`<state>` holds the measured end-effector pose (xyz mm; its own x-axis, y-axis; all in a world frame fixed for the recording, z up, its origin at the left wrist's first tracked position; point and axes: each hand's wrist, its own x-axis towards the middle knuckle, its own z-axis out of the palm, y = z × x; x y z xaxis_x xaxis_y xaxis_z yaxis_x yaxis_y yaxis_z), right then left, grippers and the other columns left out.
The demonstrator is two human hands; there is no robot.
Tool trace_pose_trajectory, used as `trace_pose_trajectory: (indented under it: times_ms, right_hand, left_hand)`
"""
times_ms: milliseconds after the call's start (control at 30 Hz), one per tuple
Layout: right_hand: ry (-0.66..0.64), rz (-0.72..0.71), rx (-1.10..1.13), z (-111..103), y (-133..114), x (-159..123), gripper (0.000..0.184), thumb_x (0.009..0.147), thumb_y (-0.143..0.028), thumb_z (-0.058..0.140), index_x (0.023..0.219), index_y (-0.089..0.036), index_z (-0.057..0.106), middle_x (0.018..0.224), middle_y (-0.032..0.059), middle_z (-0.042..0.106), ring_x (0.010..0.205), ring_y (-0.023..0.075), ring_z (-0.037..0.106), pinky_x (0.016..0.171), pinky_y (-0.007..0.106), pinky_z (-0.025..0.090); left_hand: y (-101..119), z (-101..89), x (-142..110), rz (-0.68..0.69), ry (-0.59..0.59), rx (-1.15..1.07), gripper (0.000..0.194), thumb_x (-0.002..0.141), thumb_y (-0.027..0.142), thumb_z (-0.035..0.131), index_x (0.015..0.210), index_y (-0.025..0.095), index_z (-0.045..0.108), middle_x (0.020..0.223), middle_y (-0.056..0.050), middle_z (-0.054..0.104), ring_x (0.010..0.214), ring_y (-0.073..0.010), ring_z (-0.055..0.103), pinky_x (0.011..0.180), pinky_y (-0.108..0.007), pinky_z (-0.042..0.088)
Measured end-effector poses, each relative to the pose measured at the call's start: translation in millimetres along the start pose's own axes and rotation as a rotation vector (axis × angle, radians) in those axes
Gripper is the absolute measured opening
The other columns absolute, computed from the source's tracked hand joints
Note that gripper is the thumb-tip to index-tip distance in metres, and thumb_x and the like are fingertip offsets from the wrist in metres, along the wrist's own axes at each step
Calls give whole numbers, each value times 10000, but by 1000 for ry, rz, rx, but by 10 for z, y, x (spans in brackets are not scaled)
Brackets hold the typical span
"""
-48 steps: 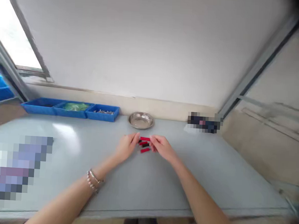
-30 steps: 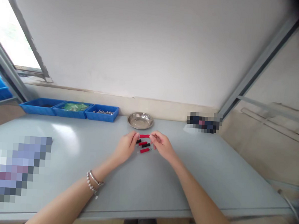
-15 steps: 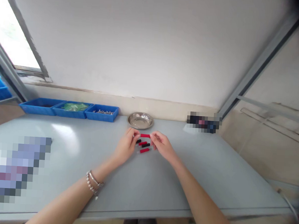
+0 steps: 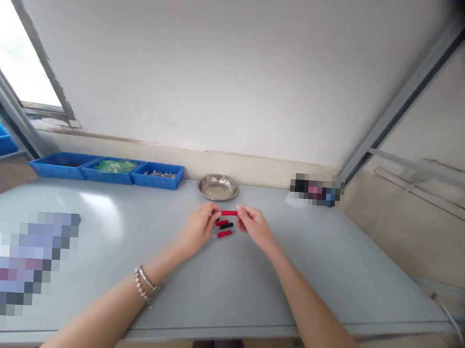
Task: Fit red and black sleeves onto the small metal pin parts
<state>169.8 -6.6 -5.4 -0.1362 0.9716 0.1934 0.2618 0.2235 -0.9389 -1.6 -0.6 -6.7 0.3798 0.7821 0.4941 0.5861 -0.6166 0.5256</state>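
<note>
Red piece (image 4: 229, 213) pinched between left hand (image 4: 196, 231) and right hand (image 4: 256, 229), both its ends hidden by fingers.

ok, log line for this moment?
left hand: red rod, left end | right hand: same rod, right end | red and black rods: on table | metal bowl: beyond hands
</note>
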Motion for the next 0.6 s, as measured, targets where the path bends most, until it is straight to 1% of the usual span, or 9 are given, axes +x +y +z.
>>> trace_pose_trajectory:
  times_ms: [433, 600]
  right_hand:
    - [43, -35, -42, -8, -3, -6, 413, 805, -529, 365, 577, -190, 423, 509, -22, 461, 454, 96, 428, 476, 228, 358]
    - [49, -43, -60, -4, 6, -5, 407, 809, -519, 364, 583, -188, 432, 513, -19, 466, 458, 98, 431, 491, 234, 364]
  left_hand:
    - [24, -20, -29, -5, -83, 61, 146, 864, 255, 341, 896, 180, 462, 848, -42, 580, 673, -135, 537, 634, -255, 420]
    - [30, -20, -34, -19, -86, 53, 140, 863, 256, 335, 927, 179, 433, 859, -49, 580, 666, -137, 539, 629, -262, 422]
